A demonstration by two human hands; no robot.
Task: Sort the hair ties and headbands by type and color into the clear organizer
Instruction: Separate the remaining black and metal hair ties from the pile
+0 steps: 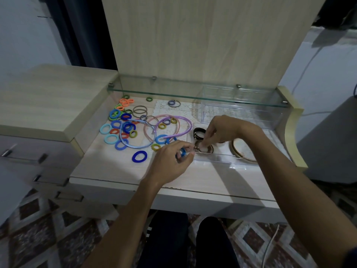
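At the center right of the frame, over the clear organizer [212, 158], my right hand [222, 130] pinches a brown hair tie [204, 148]. My left hand [172, 161] curls around a blue hair tie [182, 152]. The loose ties [123, 122] lie at center left.

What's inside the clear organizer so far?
In the organizer: a black tie at the back left, a brown tie under the right hand, and a tan hoop to the right. The hand and forearm cover part of the tray.
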